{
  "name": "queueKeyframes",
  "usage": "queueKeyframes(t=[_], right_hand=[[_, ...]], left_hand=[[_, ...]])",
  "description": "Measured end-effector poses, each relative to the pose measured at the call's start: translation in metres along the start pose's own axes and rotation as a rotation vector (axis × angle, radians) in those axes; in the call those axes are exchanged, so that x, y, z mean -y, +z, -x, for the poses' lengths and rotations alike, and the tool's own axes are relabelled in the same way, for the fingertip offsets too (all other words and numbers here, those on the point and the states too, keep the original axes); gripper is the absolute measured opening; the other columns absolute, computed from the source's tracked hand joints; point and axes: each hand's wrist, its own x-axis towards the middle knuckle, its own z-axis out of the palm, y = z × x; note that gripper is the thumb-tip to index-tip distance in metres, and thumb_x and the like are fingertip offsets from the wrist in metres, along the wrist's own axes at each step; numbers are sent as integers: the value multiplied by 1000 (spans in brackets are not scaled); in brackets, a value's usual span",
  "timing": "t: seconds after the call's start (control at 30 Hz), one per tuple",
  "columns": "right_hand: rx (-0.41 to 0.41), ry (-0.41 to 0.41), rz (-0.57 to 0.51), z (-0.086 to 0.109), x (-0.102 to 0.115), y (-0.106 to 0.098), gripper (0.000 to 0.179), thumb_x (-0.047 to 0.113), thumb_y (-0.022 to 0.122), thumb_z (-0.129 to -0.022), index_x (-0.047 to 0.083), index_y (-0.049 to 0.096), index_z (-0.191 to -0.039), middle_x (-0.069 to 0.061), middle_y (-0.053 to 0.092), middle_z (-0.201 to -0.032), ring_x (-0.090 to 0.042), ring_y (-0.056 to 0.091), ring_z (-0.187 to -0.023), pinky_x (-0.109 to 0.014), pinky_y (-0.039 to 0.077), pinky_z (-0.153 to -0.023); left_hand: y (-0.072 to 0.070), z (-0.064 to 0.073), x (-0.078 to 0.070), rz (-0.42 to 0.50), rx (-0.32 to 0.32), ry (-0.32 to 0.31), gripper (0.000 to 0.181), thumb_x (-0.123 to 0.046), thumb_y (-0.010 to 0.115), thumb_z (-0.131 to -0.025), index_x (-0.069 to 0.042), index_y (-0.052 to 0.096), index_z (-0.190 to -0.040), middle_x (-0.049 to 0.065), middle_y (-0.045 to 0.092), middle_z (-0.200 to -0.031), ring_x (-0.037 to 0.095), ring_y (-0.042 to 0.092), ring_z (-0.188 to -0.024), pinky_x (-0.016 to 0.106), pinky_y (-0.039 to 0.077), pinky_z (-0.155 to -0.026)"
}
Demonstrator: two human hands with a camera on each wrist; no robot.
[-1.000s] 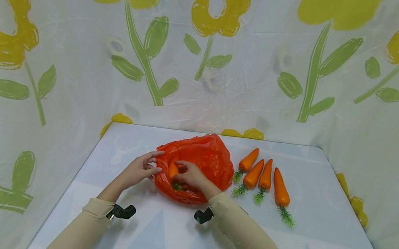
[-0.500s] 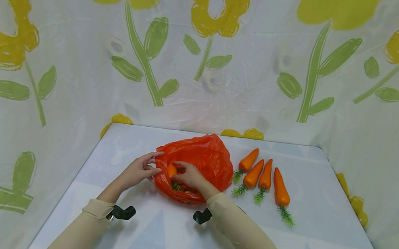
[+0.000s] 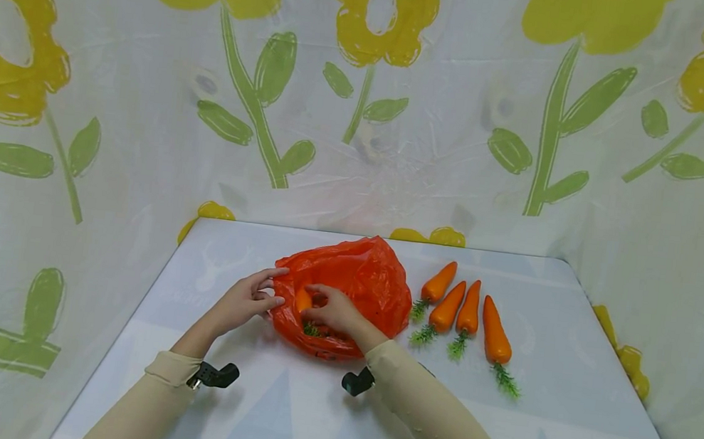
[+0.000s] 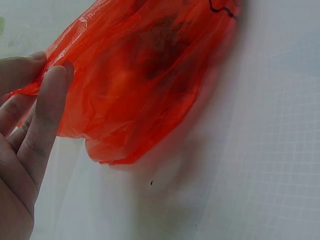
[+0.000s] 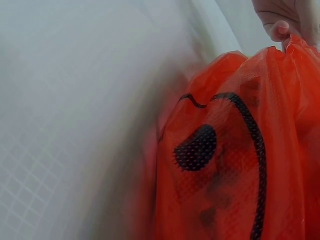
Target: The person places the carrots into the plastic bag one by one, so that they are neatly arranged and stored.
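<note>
In the head view a red plastic bag [image 3: 363,267] lies with its mouth open toward me. My left hand [image 3: 245,303] pinches the bag's left rim, and the left wrist view shows thin plastic [image 4: 95,85] between thumb and fingers. Inside the mouth, my right hand [image 3: 337,311] holds an orange carrot [image 3: 303,299] near the left side, tip upward. The carrot's green leafy top [image 3: 312,329] shows below the fingers. In the right wrist view the bag's wall [image 5: 215,150], printed with black marks, hides the right hand.
Right of the bag, several more carrots [image 3: 498,331] with green tops lie on the pale patterned table [image 3: 574,372]. A flower-printed curtain [image 3: 440,114] stands behind and along both sides of the table.
The right hand and its carrot have shifted very slightly left inside the bag. The left hand keeps its hold on the rim, and the carrots on the table lie unmoved.
</note>
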Motion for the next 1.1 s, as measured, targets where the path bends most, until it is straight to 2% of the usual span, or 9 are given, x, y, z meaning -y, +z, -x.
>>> queueKeyframes(t=[0.2, 0.47, 0.67, 1.1], right_hand=[[-7, -11, 35, -1, -1, -1, 60, 28, 77, -92, 20, 55, -147, -6, 62, -129, -22, 61, -104, -36, 61, -84], [-20, -31, 70, -1, -3, -2, 61, 31, 78, -91, 20, 56, -146, -5, 63, -132, -26, 59, -118, -41, 57, -95], [-24, -42, 72, -1, -4, -4, 60, 30, 78, -91, 20, 56, -146, -5, 63, -130, -26, 59, -115, -40, 58, -92], [-69, -50, 95, 3, -1, -11, 55, 28, 76, -94, 23, 56, -145, -5, 61, -135, -26, 58, -118, -43, 56, -97]], left_hand=[[0, -1, 0, 7, -6, -18, 62, -20, 72, -97, -18, 46, -152, 18, 58, -137, 26, 69, -90, 34, 62, -76], [0, 0, 0, 10, -3, -7, 62, -21, 72, -97, -18, 45, -153, 18, 58, -137, 27, 69, -90, 34, 62, -76], [0, 0, 2, 12, 1, -1, 62, -22, 72, -97, -18, 45, -153, 19, 57, -138, 26, 69, -90, 34, 62, -76], [-1, 1, 3, 18, -3, -5, 62, -19, 71, -97, -15, 45, -153, 20, 58, -137, 25, 69, -87, 33, 62, -76]])
